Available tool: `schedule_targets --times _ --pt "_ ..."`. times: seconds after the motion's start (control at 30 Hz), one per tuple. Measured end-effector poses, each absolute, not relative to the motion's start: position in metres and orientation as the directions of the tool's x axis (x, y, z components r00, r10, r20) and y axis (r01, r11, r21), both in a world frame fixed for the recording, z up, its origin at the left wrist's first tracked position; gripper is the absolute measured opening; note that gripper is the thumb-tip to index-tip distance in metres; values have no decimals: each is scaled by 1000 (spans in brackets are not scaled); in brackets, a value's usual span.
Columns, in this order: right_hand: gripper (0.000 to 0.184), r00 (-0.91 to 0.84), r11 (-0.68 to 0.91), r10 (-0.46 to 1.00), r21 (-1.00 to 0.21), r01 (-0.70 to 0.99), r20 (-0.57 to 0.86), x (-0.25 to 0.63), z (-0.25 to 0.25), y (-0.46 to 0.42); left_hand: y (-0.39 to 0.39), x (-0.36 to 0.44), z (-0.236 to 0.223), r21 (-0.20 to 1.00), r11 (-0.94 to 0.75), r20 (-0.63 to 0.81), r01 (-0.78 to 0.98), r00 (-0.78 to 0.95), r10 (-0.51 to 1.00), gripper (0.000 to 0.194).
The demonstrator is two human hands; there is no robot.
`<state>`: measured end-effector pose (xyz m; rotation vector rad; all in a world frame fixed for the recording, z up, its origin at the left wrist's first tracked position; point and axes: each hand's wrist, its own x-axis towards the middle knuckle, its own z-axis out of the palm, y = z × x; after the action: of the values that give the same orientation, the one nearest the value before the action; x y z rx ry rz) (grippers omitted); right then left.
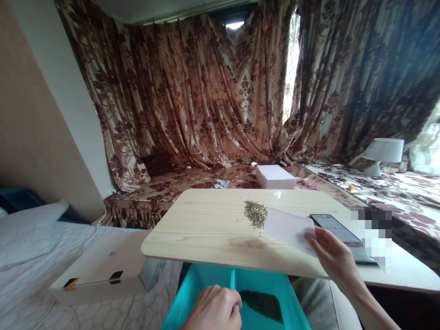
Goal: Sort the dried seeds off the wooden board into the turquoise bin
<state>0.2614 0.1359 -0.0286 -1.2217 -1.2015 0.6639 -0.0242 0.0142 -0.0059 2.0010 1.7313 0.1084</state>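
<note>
My right hand (332, 250) pinches the right end of a white flat card (288, 229) between thumb and fingers. The card's left edge touches a loose pile of small greenish-brown dried bits, like seeds or herbs (256, 214), on the pale wooden table (199, 220). Below the table's near edge, my left hand (218, 307) is closed over the divider of a turquoise bin (292, 298); part of its grip is hidden. Dark green bits (263, 305) of a similar kind lie in the bin's right compartment.
A tablet (343, 236) lies on the table under my right wrist. Behind the table stands a white box (276, 176) on a patterned seat. Another white box (106, 263) rests on the bed at left, and a lamp (388, 151) stands at right.
</note>
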Motion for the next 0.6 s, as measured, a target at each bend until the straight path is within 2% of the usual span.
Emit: schedule_targets --times 0.13,0.6 --pt "40 278 316 885 -922 225 372 257 -38 146 11 -23 -1 403 -60 -260 913 177 949 38" --pt "33 222 325 902 -921 215 370 248 -34 143 15 -27 -5 388 -83 -258 918 194 946 37"
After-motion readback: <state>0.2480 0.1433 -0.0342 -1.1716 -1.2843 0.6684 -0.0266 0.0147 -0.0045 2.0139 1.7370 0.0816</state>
